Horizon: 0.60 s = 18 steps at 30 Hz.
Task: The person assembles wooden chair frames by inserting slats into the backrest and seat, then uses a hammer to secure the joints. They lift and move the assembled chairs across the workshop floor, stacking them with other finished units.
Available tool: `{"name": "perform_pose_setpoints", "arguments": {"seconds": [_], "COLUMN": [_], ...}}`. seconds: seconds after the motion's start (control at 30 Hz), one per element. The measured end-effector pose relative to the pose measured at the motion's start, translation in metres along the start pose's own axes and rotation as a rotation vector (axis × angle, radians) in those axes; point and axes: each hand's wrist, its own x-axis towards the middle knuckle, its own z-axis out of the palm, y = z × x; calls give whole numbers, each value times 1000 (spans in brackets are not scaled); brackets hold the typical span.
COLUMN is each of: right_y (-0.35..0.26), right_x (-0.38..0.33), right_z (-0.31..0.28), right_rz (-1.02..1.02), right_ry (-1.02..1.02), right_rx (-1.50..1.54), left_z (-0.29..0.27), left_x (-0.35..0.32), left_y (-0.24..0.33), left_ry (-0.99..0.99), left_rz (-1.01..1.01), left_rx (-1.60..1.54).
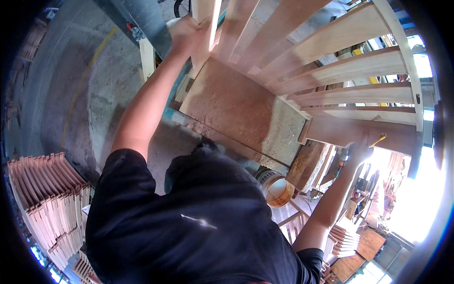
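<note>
A large slatted wooden frame (331,40) of pale boards leans over the far and right side of the workbench. My left hand (187,35) is closed around the upright board at its left end, arm stretched forward. At the frame's right end, my right hand (360,150) grips the lower edge of the broad end board (338,130); motion smears its fingers. A thin yellow stick-like piece (378,140) shows beside that hand, and I cannot tell whether the hand holds it. Between my arms lies a worn brown board (231,109) on the bench.
A white bucket (278,190) with brown stains stands by the bench's near right corner. Stacked curved wooden pieces (47,203) are at the lower left, with more stacked slats (345,239) at the lower right. A grey metal post (146,23) rises near my left hand.
</note>
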Motion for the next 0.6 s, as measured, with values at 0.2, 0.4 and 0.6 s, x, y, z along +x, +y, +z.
{"name": "perform_pose_setpoints", "arguments": {"seconds": [0.2, 0.4, 0.6], "right_y": [-12, -53, -21], "right_x": [-8, -11, -9], "right_z": [-17, -30, -26], "right_rz": [-238, 71, -157], "right_ry": [43, -5, 33], "right_rx": [91, 294, -26], "left_z": [0, 2, 1], "left_x": [4, 0, 2], "left_y": [9, 3, 6], "left_ry": [-134, 26, -43], "left_rz": [-118, 40, -7], "left_rx": [205, 150, 235]}}
